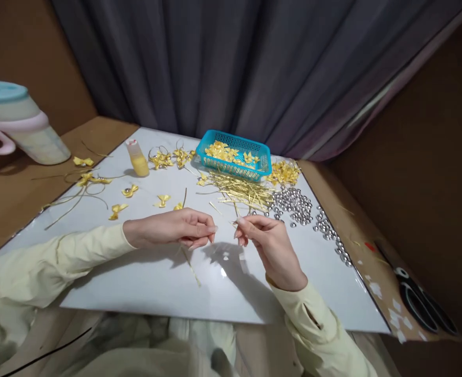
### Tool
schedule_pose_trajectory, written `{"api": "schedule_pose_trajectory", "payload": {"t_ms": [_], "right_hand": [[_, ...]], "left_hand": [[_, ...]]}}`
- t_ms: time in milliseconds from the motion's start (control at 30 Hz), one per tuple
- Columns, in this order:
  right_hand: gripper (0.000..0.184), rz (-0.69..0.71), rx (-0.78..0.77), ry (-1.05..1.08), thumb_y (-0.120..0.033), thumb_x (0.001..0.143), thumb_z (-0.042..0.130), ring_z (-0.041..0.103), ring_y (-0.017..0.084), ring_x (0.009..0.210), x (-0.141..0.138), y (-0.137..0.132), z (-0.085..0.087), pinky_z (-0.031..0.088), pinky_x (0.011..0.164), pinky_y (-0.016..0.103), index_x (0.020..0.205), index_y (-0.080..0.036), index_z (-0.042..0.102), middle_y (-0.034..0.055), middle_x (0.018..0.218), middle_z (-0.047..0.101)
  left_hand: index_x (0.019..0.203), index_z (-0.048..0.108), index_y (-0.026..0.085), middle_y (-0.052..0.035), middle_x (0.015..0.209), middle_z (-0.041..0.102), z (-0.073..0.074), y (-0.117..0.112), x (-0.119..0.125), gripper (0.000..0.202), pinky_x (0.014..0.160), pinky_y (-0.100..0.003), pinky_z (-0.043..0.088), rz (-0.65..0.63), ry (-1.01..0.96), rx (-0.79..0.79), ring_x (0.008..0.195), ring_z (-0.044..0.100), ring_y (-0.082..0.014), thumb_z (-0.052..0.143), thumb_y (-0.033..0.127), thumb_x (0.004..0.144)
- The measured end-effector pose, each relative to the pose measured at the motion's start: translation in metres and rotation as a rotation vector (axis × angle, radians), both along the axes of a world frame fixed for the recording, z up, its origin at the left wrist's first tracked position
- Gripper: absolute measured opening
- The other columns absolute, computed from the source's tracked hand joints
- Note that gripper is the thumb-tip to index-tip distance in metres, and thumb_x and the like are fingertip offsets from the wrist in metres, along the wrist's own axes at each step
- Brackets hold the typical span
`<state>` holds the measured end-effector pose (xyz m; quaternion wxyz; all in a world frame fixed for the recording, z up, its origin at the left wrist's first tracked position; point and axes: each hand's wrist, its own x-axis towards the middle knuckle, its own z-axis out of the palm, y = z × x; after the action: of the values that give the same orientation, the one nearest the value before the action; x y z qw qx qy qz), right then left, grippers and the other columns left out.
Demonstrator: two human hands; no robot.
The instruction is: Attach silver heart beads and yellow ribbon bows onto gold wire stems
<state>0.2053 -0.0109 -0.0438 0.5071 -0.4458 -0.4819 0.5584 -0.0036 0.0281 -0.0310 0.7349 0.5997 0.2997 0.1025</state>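
My left hand (195,229) is closed in a pinch above the white board. A thin gold cord (191,268) trails below it, and a short gold end sticks up behind its knuckles beside a yellow bow (178,206). To the right, apart from it, my right hand (268,240) pinches thumb against fingers on a thin gold strand (237,210); the fingers partly hide it. Behind the hands lies a pile of gold cords (246,191). Silver beads (294,203) are scattered beyond my right hand. More yellow bows (162,200) lie behind my left forearm.
A blue basket (265,168) holding yellow bows stands at the back, with loose bows (284,173) beside it. A small bottle of yellow stuff (139,161) stands left. Large tumbler (38,131) at far left; black scissors (419,303) at right on cardboard. A dark curtain (215,63) hangs behind.
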Motion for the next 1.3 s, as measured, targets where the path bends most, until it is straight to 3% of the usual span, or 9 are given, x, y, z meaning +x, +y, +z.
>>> {"api": "schedule_pose_trajectory", "payload": {"t_ms": [100, 167, 433, 633, 767, 1000, 1300], "right_hand": [[0.026, 0.177, -0.185, 0.107, -0.036, 0.069, 0.079, 0.053, 0.008, 0.045, -0.002, 0.033, 0.008, 0.043, 0.043, 0.019, 0.061, -0.014, 0.070, 0.0024, 0.057, 0.066], [0.027, 0.222, -0.274, 0.150, -0.038, 0.072, 0.077, 0.050, 0.007, 0.045, -0.001, 0.045, 0.008, 0.041, 0.044, 0.017, 0.062, -0.013, 0.070, 0.0008, 0.054, 0.063], [0.024, 0.131, -0.386, 0.379, -0.034, 0.079, 0.073, 0.049, 0.004, 0.040, -0.006, 0.048, -0.002, 0.036, 0.040, 0.014, 0.067, -0.014, 0.067, 0.0006, 0.058, 0.066], [0.018, 0.040, -0.253, 0.373, -0.030, 0.085, 0.068, 0.058, 0.007, 0.047, -0.006, 0.044, -0.008, 0.042, 0.044, 0.015, 0.075, -0.016, 0.064, 0.0034, 0.067, 0.073], [0.009, -0.021, -0.099, 0.254, -0.024, 0.088, 0.065, 0.063, 0.008, 0.055, -0.004, 0.038, -0.009, 0.049, 0.052, 0.017, 0.082, -0.017, 0.066, 0.0048, 0.075, 0.076], [0.006, -0.096, 0.042, 0.064, -0.019, 0.089, 0.064, 0.065, 0.009, 0.057, -0.003, 0.033, -0.008, 0.055, 0.059, 0.021, 0.089, -0.020, 0.070, 0.0022, 0.074, 0.076], [0.012, -0.130, 0.133, -0.093, -0.017, 0.088, 0.064, 0.068, 0.011, 0.061, -0.004, 0.031, -0.010, 0.057, 0.060, 0.021, 0.094, -0.025, 0.072, 0.0004, 0.076, 0.076]], "left_hand": [[0.080, 0.055, 0.016, 0.0065, 0.054, 0.043, 0.011, 0.024, -0.003, 0.030, 0.048, -0.023, 0.020, 0.017, -0.027, 0.028, 0.048, 0.026, -0.0079, 0.053, 0.043, 0.092], [0.085, 0.056, 0.016, 0.0067, 0.055, 0.044, 0.014, 0.039, -0.004, 0.027, 0.049, -0.022, 0.022, 0.015, -0.059, 0.043, 0.049, 0.029, -0.0078, 0.051, 0.040, 0.094], [0.086, 0.057, 0.016, 0.0077, 0.056, 0.046, 0.013, 0.072, 0.012, 0.024, 0.052, -0.019, 0.029, -0.002, -0.019, 0.106, 0.052, 0.036, -0.0069, 0.050, 0.037, 0.095], [0.088, 0.061, 0.017, 0.0093, 0.051, 0.036, 0.004, 0.074, 0.021, 0.026, 0.046, -0.018, 0.022, 0.026, 0.013, 0.049, 0.049, 0.029, -0.0062, 0.054, 0.041, 0.092], [0.092, 0.066, 0.019, 0.0074, 0.056, 0.039, 0.003, 0.071, 0.018, 0.026, 0.044, -0.016, 0.019, 0.055, 0.027, 0.022, 0.051, 0.029, -0.0057, 0.055, 0.043, 0.092], [0.092, 0.070, 0.020, 0.0050, 0.058, 0.039, 0.006, 0.069, 0.016, 0.032, 0.044, -0.017, 0.020, 0.040, 0.113, 0.114, 0.052, 0.030, -0.0074, 0.055, 0.048, 0.090], [0.097, 0.073, 0.017, -0.0025, 0.073, 0.059, 0.003, 0.071, 0.013, 0.042, 0.048, -0.018, 0.029, 0.037, 0.183, 0.248, 0.061, 0.044, -0.0111, 0.054, 0.053, 0.087]]}}
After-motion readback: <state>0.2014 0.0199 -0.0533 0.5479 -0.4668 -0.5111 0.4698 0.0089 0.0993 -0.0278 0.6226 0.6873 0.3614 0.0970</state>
